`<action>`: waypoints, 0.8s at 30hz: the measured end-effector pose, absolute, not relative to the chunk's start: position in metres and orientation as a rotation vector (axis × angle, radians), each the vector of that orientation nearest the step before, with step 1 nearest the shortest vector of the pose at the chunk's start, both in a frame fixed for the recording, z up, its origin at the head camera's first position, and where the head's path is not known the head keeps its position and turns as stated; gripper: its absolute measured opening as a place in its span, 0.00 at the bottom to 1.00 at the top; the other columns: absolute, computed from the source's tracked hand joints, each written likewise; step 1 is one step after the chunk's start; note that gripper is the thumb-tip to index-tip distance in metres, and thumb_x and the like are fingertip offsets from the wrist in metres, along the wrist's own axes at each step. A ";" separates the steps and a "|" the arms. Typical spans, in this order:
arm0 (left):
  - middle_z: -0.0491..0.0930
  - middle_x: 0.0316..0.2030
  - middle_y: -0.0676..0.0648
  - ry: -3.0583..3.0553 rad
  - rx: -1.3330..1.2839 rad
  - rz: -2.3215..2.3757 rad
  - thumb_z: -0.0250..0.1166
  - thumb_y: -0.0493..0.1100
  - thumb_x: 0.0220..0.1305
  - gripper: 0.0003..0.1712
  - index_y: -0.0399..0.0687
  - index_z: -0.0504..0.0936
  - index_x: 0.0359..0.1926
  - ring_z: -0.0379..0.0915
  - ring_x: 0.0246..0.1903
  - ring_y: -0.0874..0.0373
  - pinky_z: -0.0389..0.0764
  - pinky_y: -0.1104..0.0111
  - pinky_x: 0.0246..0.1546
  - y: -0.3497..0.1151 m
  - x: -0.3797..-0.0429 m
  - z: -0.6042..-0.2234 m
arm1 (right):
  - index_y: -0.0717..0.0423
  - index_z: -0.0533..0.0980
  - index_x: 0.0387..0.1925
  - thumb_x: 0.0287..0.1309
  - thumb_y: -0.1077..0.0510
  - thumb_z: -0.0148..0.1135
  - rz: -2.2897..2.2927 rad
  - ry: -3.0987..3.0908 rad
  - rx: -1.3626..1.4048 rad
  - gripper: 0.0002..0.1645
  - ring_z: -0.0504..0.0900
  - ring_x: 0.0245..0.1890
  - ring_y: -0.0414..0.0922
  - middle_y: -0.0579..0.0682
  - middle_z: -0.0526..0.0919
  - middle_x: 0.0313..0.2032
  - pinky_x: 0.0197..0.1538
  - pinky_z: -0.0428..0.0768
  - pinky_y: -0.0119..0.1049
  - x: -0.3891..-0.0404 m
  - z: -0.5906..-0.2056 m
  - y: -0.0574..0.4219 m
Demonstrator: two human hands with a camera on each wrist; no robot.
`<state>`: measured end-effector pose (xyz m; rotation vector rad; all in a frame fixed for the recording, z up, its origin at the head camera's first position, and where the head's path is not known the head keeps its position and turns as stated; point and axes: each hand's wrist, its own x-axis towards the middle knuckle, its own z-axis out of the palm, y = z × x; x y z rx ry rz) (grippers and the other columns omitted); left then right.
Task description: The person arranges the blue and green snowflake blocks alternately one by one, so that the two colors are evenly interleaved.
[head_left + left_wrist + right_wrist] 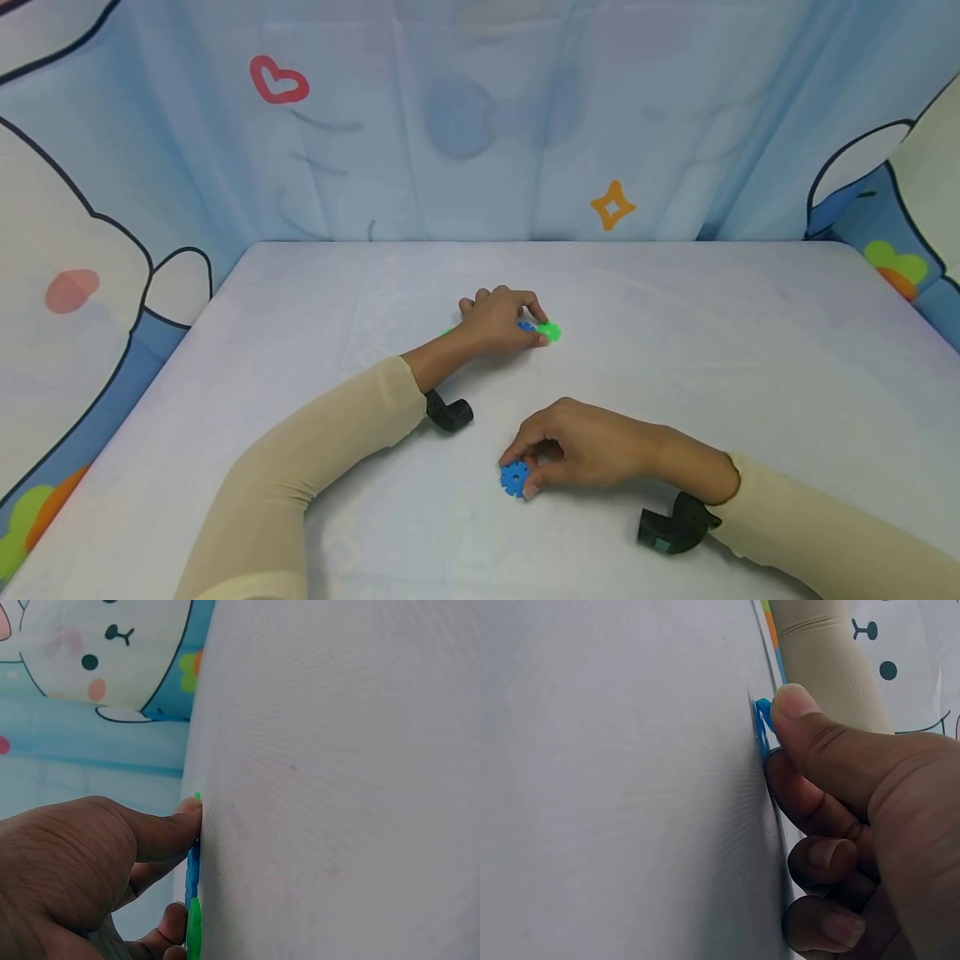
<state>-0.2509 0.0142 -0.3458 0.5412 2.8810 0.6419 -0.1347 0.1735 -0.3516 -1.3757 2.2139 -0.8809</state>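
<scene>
My left hand point(497, 323) rests toward the far middle of the table, thumb and index finger gripping a green notched disc point(553, 332) at its edges. Beside that disc a blue disc point(527, 326) shows under the hand, partly covered. Seen edge-on in the left wrist view, the blue disc point(193, 871) lies in line with another green disc point(195, 930). Nearer the front, my right hand point(592, 442) pinches a blue notched disc point(514, 479) by its edge between thumb and index finger. In the right wrist view this disc point(763, 726) is close against the tabletop.
A white cloth covers the table point(712, 358). Behind it hangs a light blue printed curtain point(480, 125). Black wrist cameras sit under the left wrist point(450, 414) and the right wrist point(678, 523), close above the cloth.
</scene>
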 end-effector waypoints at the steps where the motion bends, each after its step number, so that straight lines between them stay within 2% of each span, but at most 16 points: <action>1: 0.76 0.44 0.54 2.881 0.540 0.643 0.70 0.61 0.57 0.15 0.69 0.83 0.45 0.67 0.45 0.53 0.60 0.55 0.49 0.014 -0.251 -0.345 | 0.44 0.83 0.49 0.60 0.44 0.66 -0.880 2.214 -1.384 0.18 0.73 0.31 0.27 0.32 0.81 0.31 0.35 0.74 0.24 -0.135 -0.352 0.174; 18: 0.77 0.44 0.54 2.876 0.543 0.656 0.70 0.60 0.58 0.15 0.69 0.83 0.45 0.68 0.45 0.53 0.60 0.57 0.47 0.013 -0.251 -0.346 | 0.45 0.83 0.49 0.60 0.43 0.66 -0.886 2.273 -1.484 0.18 0.73 0.31 0.26 0.32 0.80 0.30 0.36 0.75 0.24 -0.138 -0.355 0.174; 24: 0.76 0.44 0.53 2.876 0.548 0.644 0.70 0.61 0.58 0.15 0.69 0.83 0.45 0.67 0.44 0.53 0.60 0.56 0.48 0.014 -0.252 -0.346 | 0.45 0.84 0.49 0.59 0.43 0.67 -0.941 2.320 -1.437 0.19 0.72 0.29 0.29 0.33 0.80 0.30 0.35 0.73 0.25 -0.140 -0.351 0.178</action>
